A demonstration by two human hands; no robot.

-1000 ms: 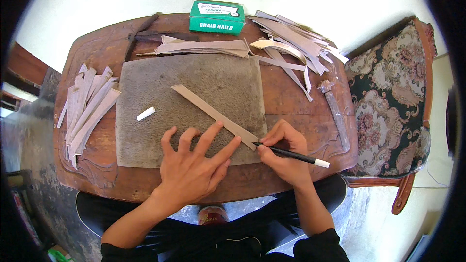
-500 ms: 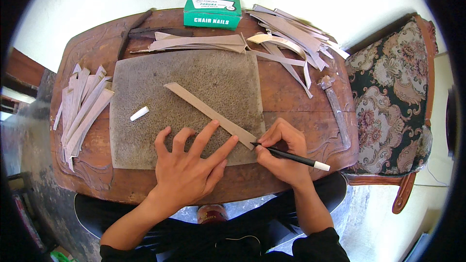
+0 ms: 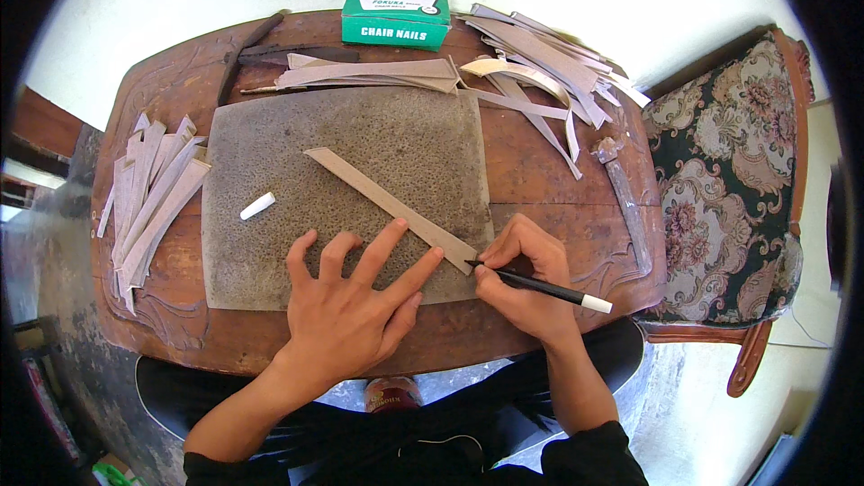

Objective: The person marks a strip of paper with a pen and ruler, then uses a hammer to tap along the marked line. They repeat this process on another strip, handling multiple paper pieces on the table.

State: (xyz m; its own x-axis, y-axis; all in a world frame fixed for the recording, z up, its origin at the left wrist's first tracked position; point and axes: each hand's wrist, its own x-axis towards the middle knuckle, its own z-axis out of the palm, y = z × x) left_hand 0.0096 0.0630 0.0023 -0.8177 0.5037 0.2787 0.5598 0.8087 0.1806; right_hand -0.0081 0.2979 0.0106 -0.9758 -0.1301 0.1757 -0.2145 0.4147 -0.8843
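Two fingertips of your spread left hand (image 3: 346, 319) touch the near edge of the tan strip (image 3: 355, 182), between its middle and its near end. Your right hand (image 3: 529, 281) pinches a black pen (image 3: 544, 286), its tip at the strip's near-right end; of your two hands, this one is nearer that end. The strip lies on the dark mat (image 3: 270, 256), just beyond your left fingers, its long axis slanting from far left to near right. A white cap (image 3: 257, 205) lies left of it, well apart. Farther out on the wooden counter (image 3: 558, 216), you have a strip pile (image 3: 155, 202) leftward and a hammer (image 3: 624, 207) rightward.
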